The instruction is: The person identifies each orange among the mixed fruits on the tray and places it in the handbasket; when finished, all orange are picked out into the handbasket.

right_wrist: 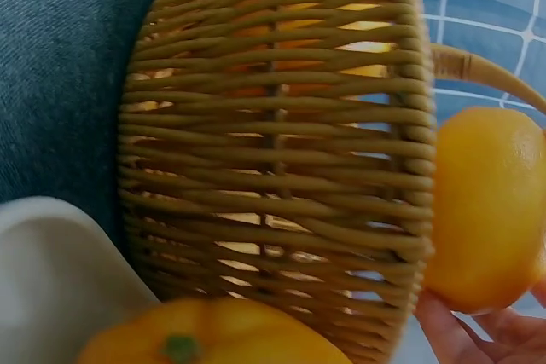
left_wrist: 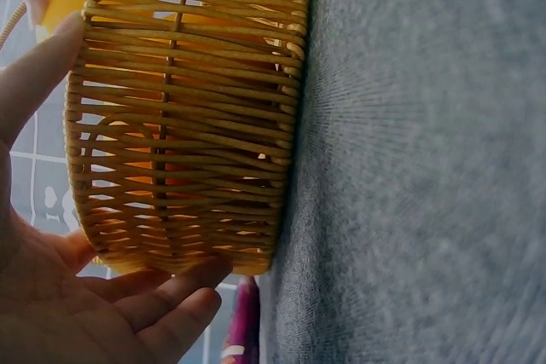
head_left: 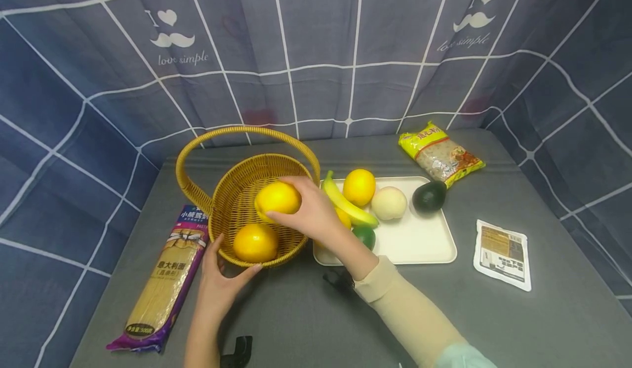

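Note:
A wicker basket (head_left: 219,214) with a tall arched handle (head_left: 247,129) stands on the table. My right hand (head_left: 308,206) grips an orange (head_left: 278,197) between thumb and fingers over the basket's mouth. In the right wrist view, that orange (right_wrist: 488,210) shows just above the rim. Another orange (head_left: 255,243) lies inside the basket near its front. My left hand (head_left: 219,286) rests against the basket's near left side, thumb at the rim. The left wrist view shows its fingers (left_wrist: 162,304) spread along the weave, slightly bent.
Right of the basket, a white tray (head_left: 419,247) bears a banana (head_left: 348,206), an orange (head_left: 359,187), a pale peach (head_left: 389,203), an avocado (head_left: 429,197) and partly hidden fruit. A pasta pack (head_left: 165,275) lies left; a yellow food bag (head_left: 441,154) and white pouch (head_left: 502,254) lie right.

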A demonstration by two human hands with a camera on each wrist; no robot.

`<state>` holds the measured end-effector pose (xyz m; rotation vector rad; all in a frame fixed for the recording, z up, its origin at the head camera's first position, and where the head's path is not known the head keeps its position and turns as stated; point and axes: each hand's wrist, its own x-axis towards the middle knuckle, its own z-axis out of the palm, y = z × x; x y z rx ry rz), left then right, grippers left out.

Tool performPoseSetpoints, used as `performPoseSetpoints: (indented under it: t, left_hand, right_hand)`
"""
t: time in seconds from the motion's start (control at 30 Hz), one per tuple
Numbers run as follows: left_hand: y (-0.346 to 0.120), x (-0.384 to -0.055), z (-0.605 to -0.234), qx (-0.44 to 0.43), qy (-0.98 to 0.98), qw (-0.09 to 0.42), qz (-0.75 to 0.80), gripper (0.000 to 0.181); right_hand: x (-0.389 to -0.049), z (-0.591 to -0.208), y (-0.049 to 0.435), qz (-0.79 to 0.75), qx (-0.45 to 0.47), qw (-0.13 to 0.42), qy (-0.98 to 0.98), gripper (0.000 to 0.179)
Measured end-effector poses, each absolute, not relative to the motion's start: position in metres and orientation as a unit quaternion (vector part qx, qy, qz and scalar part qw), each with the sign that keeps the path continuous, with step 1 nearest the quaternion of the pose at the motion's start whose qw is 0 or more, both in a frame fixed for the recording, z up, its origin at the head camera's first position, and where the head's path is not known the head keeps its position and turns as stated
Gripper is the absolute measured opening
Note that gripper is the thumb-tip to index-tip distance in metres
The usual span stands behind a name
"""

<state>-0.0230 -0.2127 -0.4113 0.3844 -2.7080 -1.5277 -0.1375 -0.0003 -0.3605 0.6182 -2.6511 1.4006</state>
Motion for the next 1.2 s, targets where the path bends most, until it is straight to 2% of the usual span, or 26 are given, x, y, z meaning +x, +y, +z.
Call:
performPoseSetpoints:
  t: [0.4,0.77,1.2]
  left_hand:
    - [-0.212,-0.023,-0.411,0.124,-0.865,0.006,-0.486,0.106]
    - [-0.212,-0.023,-0.410,0.128,-0.866,0.003,-0.483,0.107]
    - [-0.212,-0.023,-0.411,0.130,-0.868,0.000,-0.479,0.107]
  right_hand:
    - [-0.160,-0.372,-0.021,0.425,0.195,0.054,-0.882,0.074]
    - [-0.171,-0.383,-0.033,0.436,0.171,0.040,-0.883,0.074]
    - [-0.182,-0.391,-0.044,0.438,0.149,-0.026,-0.886,0.074]
